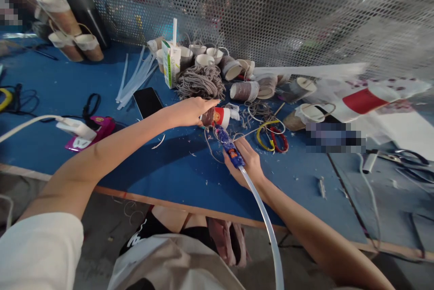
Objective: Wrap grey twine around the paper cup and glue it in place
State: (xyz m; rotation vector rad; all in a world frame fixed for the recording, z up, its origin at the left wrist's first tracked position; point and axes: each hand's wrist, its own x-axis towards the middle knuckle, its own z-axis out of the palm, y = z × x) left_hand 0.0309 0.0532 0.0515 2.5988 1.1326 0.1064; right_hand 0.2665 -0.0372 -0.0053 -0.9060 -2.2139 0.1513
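Observation:
My left hand (191,112) is closed around a small paper cup (222,117), which lies on its side. Brown-grey cord wraps the cup's near end, while red and white show at the other. In my right hand (249,161) is a blue hot glue gun (231,147), its nozzle close to the cup's underside; contact cannot be made out. A long clear glue stick (262,211) sticks out of the gun's back and curves down. Behind the cup rests a bundle of grey-brown cord (201,83). Scissors with yellow and red handles (278,140) lie right of the gun.
Several cord-wrapped cups (244,91) stand or lie along the perforated metal screen (271,14). A drink carton (171,64), a phone (148,102) and spare glue sticks (137,77) are left of the cord. A purple power strip (91,134) sits further left on the blue table (176,172).

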